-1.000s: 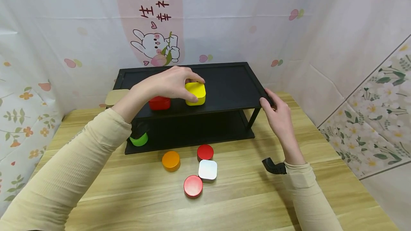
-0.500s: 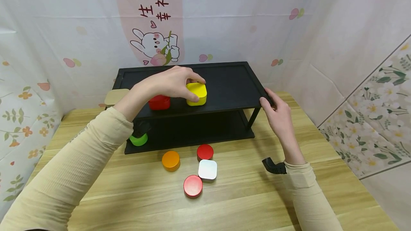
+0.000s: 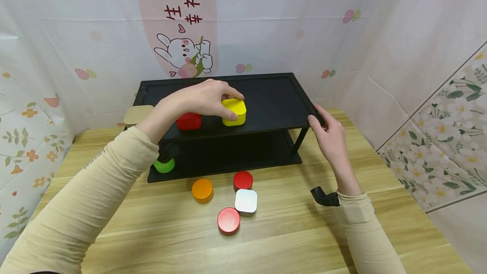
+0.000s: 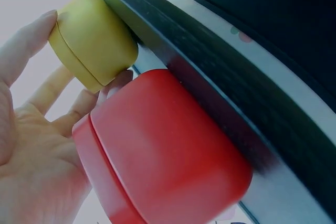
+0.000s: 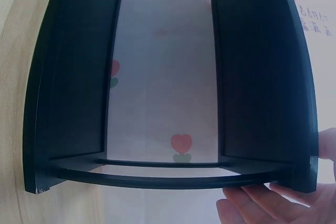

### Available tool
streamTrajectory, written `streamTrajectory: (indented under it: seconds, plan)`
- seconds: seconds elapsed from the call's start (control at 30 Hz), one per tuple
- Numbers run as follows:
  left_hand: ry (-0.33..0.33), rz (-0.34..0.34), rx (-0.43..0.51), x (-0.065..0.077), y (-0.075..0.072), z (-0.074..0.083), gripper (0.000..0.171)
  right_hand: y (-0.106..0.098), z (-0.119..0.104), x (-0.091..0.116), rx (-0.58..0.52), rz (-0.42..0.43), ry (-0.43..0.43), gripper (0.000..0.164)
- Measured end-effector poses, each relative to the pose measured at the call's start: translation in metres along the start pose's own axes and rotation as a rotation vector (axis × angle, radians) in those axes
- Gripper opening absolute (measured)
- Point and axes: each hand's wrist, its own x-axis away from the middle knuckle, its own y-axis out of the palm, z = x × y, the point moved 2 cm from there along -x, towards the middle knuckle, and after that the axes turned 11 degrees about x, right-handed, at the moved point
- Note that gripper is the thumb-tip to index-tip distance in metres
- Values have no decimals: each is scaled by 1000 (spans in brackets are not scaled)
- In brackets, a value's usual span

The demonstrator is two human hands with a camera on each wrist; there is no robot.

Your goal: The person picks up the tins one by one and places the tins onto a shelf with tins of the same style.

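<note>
My left hand (image 3: 209,96) grips a yellow rounded-square box (image 3: 234,113) between thumb and fingers, at the front of the upper deck of a black two-tier shelf (image 3: 266,100). In the left wrist view, a lid seam runs round the yellow box (image 4: 97,38). Left of it, below my left wrist, is a red rounded-square box (image 3: 189,122), also on the upper deck. My right hand (image 3: 332,132) holds the shelf's right end. Its fingers (image 5: 262,203) curl about the upper deck's edge in the right wrist view.
A beige rounded-square box (image 3: 137,114) sits at the shelf's left end, partly behind my arm. A green round box (image 3: 165,166) is on the lower deck. On the wooden table before the shelf lie an orange round box (image 3: 202,190), two red round ones (image 3: 228,220) and a white square one (image 3: 246,201).
The yellow box has shifted slightly to the right along the upper deck, together with my left hand. My right hand keeps its place on the shelf.
</note>
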Motion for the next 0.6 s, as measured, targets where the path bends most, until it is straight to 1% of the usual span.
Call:
streamTrajectory:
  seconds: [0.37,0.6]
  plan:
    - [2,2,15,1,1,-2,58,0,0,0,5,4,3,57]
    - [14,-1,24,1,1,-3,58,0,0,1,0,-3,11,57]
